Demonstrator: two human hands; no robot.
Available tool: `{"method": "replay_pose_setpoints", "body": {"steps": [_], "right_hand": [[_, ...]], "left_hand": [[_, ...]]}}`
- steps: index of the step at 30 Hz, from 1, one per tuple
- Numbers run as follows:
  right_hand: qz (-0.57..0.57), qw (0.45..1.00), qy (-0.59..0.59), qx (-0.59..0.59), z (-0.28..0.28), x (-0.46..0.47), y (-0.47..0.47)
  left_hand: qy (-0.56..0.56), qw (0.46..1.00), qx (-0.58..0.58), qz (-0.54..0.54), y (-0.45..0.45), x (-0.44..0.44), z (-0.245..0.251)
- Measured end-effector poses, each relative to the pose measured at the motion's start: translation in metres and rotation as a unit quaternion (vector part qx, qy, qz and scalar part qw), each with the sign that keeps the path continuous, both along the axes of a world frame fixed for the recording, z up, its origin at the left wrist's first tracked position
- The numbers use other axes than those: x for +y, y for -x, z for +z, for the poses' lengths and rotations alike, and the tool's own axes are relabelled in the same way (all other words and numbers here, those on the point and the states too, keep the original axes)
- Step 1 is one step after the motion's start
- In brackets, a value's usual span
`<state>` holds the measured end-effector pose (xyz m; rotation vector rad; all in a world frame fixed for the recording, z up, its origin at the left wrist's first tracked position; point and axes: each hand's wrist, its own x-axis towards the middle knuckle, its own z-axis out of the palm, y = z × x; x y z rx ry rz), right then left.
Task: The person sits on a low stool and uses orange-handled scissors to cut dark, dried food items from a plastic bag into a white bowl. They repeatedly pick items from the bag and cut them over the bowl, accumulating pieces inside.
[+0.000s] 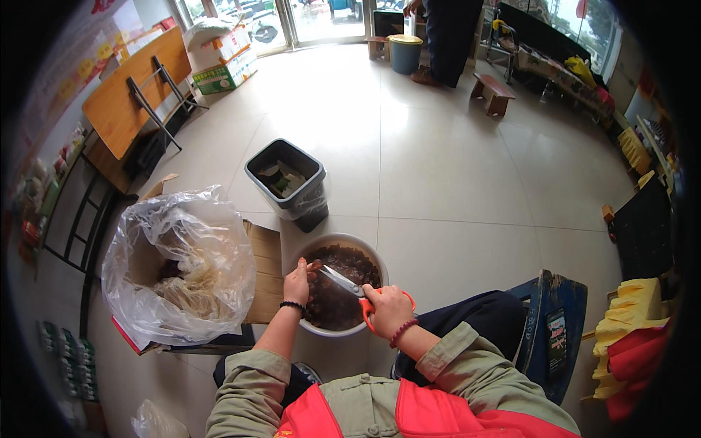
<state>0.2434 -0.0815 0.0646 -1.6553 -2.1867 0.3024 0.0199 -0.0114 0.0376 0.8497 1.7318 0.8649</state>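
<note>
Scissors with orange handles (368,309) are gripped in my right hand (390,313), their blades parted and pointing up-left over a pale round basin (381,263). My left hand (298,282) pinches a small reddish-brown piece (315,265) close to the blade tips, above the basin's left part. Dark brown, wet-looking pieces (342,274) fill much of the basin; what they are, I cannot tell. To the left, a cardboard box lined with a clear plastic bag (219,263) has some dark contents (171,269) deep inside.
Beyond the basin stands a grey bin (315,191) with scraps inside. A blue wooden stool (539,317) is at my right, with a phone (556,339) on it. Farther off are a low red-brown stool (493,90), a lidded bucket (405,57) and a standing person (449,44). A folded table (120,98) leans at left.
</note>
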Motion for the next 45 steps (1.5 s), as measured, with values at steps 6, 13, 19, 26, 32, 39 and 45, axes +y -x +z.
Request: {"method": "replay_pose_setpoints", "body": {"steps": [6, 13, 19, 26, 32, 39, 45], "right_hand": [[-0.001, 1.000, 0.029, -0.003, -0.001, 0.001, -0.001], [-0.009, 0.990, 0.115, 0.075, 0.002, 0.002, -0.001], [0.011, 0.977, 0.134, 0.165, 0.001, 0.002, 0.003], [0.031, 0.978, 0.092, 0.187, 0.004, -0.003, 0.007], [0.029, 0.983, 0.075, 0.168, 0.012, -0.007, 0.008], [0.032, 0.987, 0.072, 0.140, 0.016, -0.010, 0.008], [0.018, 0.959, 0.231, 0.163, 0.014, -0.009, 0.004]], "left_hand": [[0.035, 0.991, -0.131, -0.004, 0.000, 0.000, 0.000], [0.028, 0.947, -0.318, 0.030, 0.003, 0.001, 0.009], [0.020, 0.926, -0.371, 0.062, 0.003, 0.000, 0.006], [0.008, 0.894, -0.436, 0.104, 0.011, 0.000, -0.002], [-0.014, 0.902, -0.418, 0.105, 0.006, -0.003, 0.000], [-0.011, 0.941, -0.312, 0.127, -0.002, -0.007, 0.006], [-0.014, 0.962, -0.250, 0.109, -0.006, -0.010, 0.011]]}}
